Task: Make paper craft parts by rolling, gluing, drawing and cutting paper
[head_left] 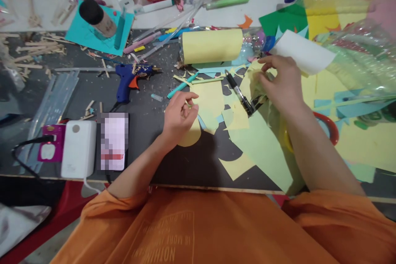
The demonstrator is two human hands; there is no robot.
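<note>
Bench, dark top, with marker as landmark.

Right hand: just right of the marker, thumb and fingertips closed narrow on a yellow paper scrap. The scrap lies at the fingertips, to the hand's left, right beside the marker.

Left hand: left of the marker and nearer the person; fingers loosely curled, a small gap to the thumb, holding nothing.

Marker: one, black, lying aslant between the two hands, touching neither.

Bottle: one, clear, wrapped in yellow paper, on its side beyond the marker.

Teal pen: one, left of the marker, just beyond the left hand.

Scissors: one pair, red and yellow handles, right of the marker, partly hidden under the right forearm.

Glue gun: one, blue with orange trigger, well left of the marker.

Phone: one, left of the marker, nearer the person.
</note>
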